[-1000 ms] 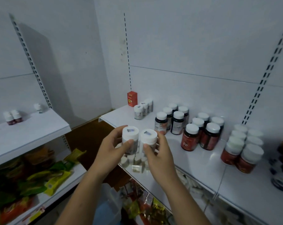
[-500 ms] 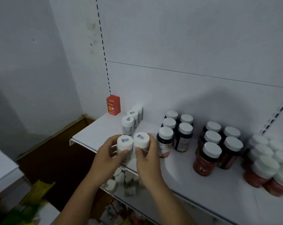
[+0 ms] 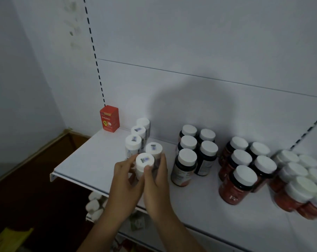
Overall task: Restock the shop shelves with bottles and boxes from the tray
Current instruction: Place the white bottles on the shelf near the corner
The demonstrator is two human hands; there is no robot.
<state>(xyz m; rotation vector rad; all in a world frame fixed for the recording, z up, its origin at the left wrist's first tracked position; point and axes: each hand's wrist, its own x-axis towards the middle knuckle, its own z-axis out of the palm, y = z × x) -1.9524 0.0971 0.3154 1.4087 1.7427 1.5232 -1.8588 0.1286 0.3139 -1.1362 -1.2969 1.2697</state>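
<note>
Two small white bottles with stickered caps are held over the white shelf [image 3: 85, 160]. My left hand [image 3: 124, 180] is wrapped around the near bottle [image 3: 144, 160]. The far bottle [image 3: 153, 148] is gripped by my right hand [image 3: 156, 180], fingers along its right side. Both bottles stand upright, touching each other, just in front of a row of three like bottles [image 3: 134, 142] that runs back toward the wall. Whether their bases rest on the shelf is hidden by my hands.
A red box [image 3: 109, 118] stands at the shelf's back left corner. Dark bottles with white caps [image 3: 187, 166] stand just right of my hands, then red-brown jars [image 3: 242, 182] and more at the far right [image 3: 297, 193]. A lower shelf holds small white items [image 3: 95, 204].
Both hands carried the two bottles forward and down to the shelf, in front of the row of small white bottles. The right-hand bottle now sits farther back than the left one.
</note>
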